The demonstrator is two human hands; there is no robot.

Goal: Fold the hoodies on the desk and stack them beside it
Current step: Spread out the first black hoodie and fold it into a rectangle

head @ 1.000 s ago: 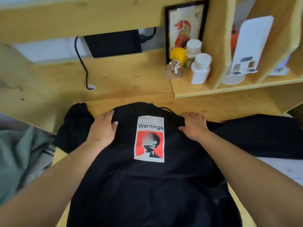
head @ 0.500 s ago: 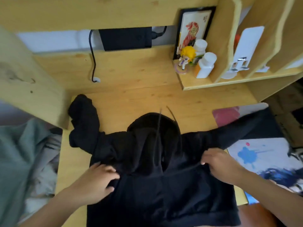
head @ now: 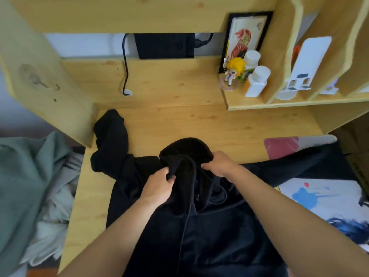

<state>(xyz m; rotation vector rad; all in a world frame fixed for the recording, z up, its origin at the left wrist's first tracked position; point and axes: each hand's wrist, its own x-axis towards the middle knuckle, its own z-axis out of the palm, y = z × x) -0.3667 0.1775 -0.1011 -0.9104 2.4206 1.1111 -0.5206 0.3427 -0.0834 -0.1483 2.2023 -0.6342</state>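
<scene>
A black hoodie [head: 209, 232] lies spread on the wooden desk [head: 179, 124], hood pointing away from me. Its left sleeve [head: 111, 142] is bunched near the desk's left edge; the right sleeve [head: 299, 162] stretches out to the right. My left hand [head: 159, 186] grips the left edge of the hood [head: 185, 150]. My right hand [head: 219, 163] grips the hood's right edge. A drawstring runs down the hoodie's front.
Grey-green and white clothes [head: 30, 186] lie heaped left of the desk. A mat with blue and pink print [head: 311, 196] covers the desk's right side. A shelf at the back right holds a framed picture [head: 245, 37], a figurine [head: 233, 72] and white bottles [head: 257, 80]. A black cable [head: 124, 66] hangs at the back.
The hoodie was turned from its printed side to its plain side with the hood showing. Both hands moved from the shoulders up onto the hood and took hold of its edges.
</scene>
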